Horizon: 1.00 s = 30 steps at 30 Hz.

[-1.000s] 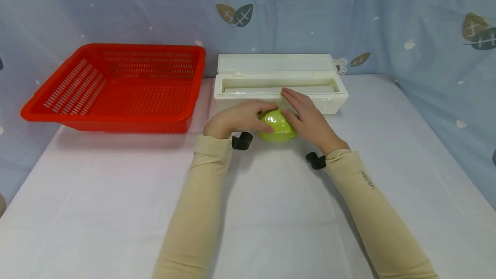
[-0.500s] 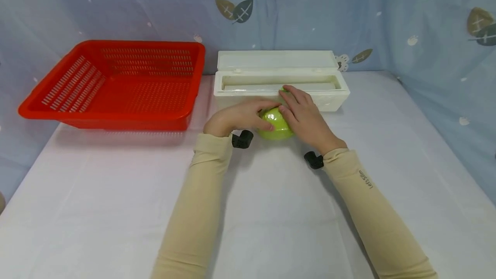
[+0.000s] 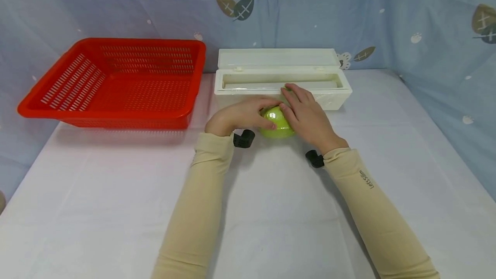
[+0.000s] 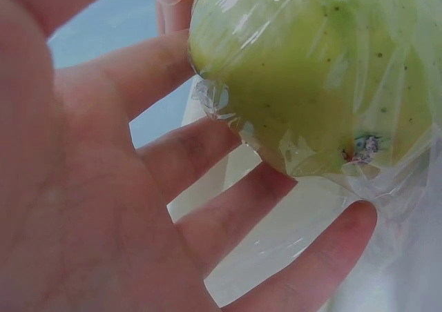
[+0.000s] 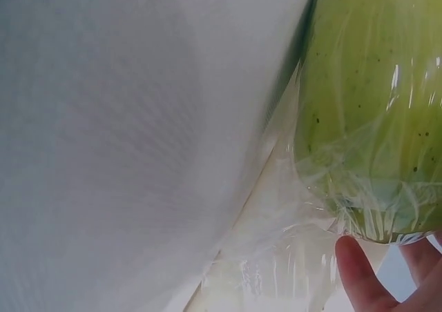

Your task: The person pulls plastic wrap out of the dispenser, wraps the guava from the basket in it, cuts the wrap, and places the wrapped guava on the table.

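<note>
A green, brown-specked fruit that looks like a pear point(image 3: 278, 125), covered in clear plastic wrap, is held between both hands close in front of a white plastic wrap dispenser point(image 3: 329, 100). My left hand point(image 3: 246, 114) holds its left side, thumb toward me; the left wrist view shows spread fingers along the wrapped fruit point(image 4: 304, 84). On the other side, my right hand point(image 3: 308, 117) has its thumb over the top and fingers reaching to the far side, largely hidden. Loose film point(image 5: 276, 250) hangs between fruit and dispenser in the right wrist view.
The dispenser's lid point(image 3: 277, 58) is raised at the back, and a white roll point(image 3: 248, 85) lies inside. A red slotted basket point(image 3: 128, 122) stands at the back left. White cloth point(image 3: 271, 210) covers the table; a blue patterned curtain point(image 3: 155, 3) hangs behind.
The head view has tilted slightly, so everything sits a little higher. My right fingers have shifted slightly over the fruit; both hands stay on it.
</note>
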Each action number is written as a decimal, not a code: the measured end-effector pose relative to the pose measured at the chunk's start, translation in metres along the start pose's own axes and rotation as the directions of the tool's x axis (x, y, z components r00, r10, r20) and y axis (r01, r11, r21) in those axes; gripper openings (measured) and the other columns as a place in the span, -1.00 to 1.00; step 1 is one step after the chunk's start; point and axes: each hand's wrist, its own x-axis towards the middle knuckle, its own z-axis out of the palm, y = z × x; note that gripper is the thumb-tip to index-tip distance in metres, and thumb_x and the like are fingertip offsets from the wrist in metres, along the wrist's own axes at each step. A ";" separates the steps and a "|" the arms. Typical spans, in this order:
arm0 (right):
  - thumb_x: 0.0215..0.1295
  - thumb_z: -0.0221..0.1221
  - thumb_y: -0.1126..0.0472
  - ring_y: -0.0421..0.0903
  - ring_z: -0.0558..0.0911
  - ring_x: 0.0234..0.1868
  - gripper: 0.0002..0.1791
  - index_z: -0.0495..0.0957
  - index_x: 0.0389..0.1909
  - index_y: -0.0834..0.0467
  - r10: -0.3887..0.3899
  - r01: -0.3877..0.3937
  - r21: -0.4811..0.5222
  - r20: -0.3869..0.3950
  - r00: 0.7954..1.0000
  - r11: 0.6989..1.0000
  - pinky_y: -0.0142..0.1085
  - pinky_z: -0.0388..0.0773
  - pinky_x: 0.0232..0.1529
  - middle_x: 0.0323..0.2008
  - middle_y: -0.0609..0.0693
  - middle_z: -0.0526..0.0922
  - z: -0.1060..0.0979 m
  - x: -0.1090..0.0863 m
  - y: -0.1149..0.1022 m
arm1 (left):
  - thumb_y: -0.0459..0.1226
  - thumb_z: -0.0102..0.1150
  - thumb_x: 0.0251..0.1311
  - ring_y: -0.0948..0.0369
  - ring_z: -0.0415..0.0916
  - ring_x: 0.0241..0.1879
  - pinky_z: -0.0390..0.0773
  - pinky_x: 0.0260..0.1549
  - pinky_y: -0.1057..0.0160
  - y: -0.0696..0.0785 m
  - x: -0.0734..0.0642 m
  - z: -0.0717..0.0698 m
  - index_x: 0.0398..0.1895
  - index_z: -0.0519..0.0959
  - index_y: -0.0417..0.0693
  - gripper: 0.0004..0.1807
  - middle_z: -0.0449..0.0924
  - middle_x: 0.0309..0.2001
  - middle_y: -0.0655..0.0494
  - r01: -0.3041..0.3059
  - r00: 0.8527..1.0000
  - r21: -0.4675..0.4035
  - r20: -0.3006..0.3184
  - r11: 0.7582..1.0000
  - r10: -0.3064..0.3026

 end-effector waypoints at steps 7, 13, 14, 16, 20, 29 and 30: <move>0.38 -0.31 -0.09 0.02 0.08 0.28 -0.43 0.20 0.27 0.16 -0.014 0.013 -0.026 -0.023 1.000 1.000 -0.14 0.04 0.23 0.29 0.04 0.12 0.000 0.001 0.001 | -0.20 0.22 0.00 0.25 0.16 0.13 0.15 0.08 0.31 0.001 0.002 0.001 0.24 0.28 0.00 -0.34 0.22 0.21 0.09 0.023 1.000 -0.024 -0.002 0.999 -0.023; 0.37 -0.33 -0.12 0.01 0.08 0.29 -0.41 0.19 0.27 0.15 -0.001 0.001 -0.033 -0.013 1.000 0.999 -0.13 0.05 0.22 0.29 0.03 0.13 0.000 0.001 0.001 | -0.20 0.21 0.00 0.25 0.17 0.12 0.16 0.08 0.31 0.001 0.002 0.002 0.23 0.28 0.00 -0.35 0.23 0.20 0.09 0.020 1.000 -0.022 -0.001 1.000 -0.020; 0.37 -0.33 -0.13 0.00 0.08 0.29 -0.40 0.19 0.28 0.15 0.001 -0.001 -0.038 -0.011 1.000 0.999 -0.12 0.06 0.22 0.29 0.03 0.12 0.001 0.001 0.001 | -0.21 0.21 0.00 0.25 0.17 0.11 0.16 0.07 0.31 0.001 0.002 0.002 0.23 0.28 0.00 -0.35 0.23 0.19 0.09 0.019 1.000 -0.021 0.000 1.000 -0.019; 0.37 -0.33 -0.15 0.00 0.07 0.29 -0.39 0.19 0.28 0.14 0.004 -0.004 -0.049 -0.006 1.000 0.999 -0.11 0.06 0.21 0.29 0.03 0.12 0.001 0.000 0.002 | -0.22 0.21 0.00 0.25 0.18 0.10 0.17 0.07 0.29 0.001 0.002 0.002 0.22 0.29 0.00 -0.36 0.24 0.18 0.09 0.019 1.000 -0.020 0.002 1.000 -0.019; 0.36 -0.34 -0.15 0.02 0.08 0.29 -0.38 0.17 0.29 0.14 0.000 0.000 -0.071 0.003 1.000 0.997 -0.06 0.10 0.18 0.29 0.05 0.11 0.001 0.001 0.003 | -0.21 0.20 0.00 0.25 0.18 0.09 0.18 0.06 0.30 0.001 0.001 0.002 0.22 0.29 0.01 -0.37 0.24 0.18 0.09 0.027 1.000 -0.017 0.002 0.999 -0.027; 0.36 -0.32 -0.15 0.06 0.13 0.26 -0.38 0.17 0.29 0.14 0.004 -0.005 -0.106 -0.007 1.000 0.994 0.03 0.20 0.08 0.26 0.08 0.15 -0.001 0.002 0.003 | -0.21 0.20 0.00 0.24 0.20 0.08 0.18 0.04 0.32 0.003 0.001 0.001 0.20 0.31 0.01 -0.39 0.26 0.16 0.09 0.019 1.000 -0.015 -0.007 1.000 -0.019; 0.36 -0.32 -0.16 0.06 0.13 0.26 -0.38 0.18 0.29 0.14 0.007 -0.008 -0.113 -0.007 1.000 0.994 0.05 0.22 0.05 0.26 0.08 0.15 -0.001 0.002 0.003 | -0.21 0.20 0.00 0.24 0.20 0.08 0.18 0.04 0.32 0.003 0.001 0.001 0.20 0.31 0.01 -0.39 0.26 0.15 0.09 0.022 1.000 -0.015 -0.007 1.000 -0.022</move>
